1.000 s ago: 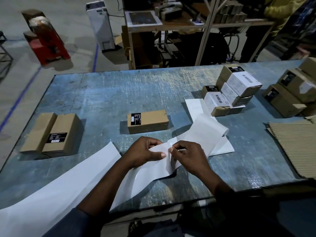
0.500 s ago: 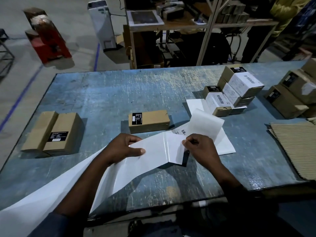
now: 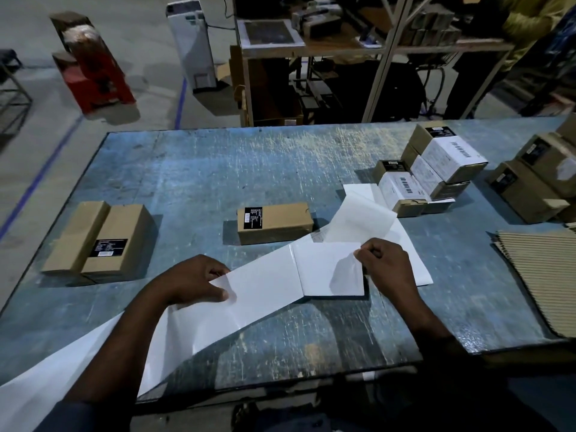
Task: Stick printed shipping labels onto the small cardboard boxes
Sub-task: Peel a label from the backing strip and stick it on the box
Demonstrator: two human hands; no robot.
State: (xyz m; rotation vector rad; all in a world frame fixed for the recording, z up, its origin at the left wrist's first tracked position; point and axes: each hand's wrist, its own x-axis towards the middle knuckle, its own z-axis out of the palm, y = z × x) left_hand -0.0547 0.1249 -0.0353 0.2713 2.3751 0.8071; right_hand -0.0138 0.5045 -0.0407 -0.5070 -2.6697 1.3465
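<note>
- The left hand (image 3: 194,283) — grip pinching the label strip (image 3: 268,285) by its left edge.
- The right hand (image 3: 388,269) — grip pinching the strip's upper right corner.
- A brown box (image 3: 276,222) lies just beyond the strip; open counter (image 3: 218,166) runs behind it to the far edge.

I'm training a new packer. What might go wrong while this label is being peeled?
The label pinched by the right hand hangs loose and curled; it may fold onto itself or catch the white sheet beneath. The backing strip in the left hand trails off the table edge and may tug.
</note>
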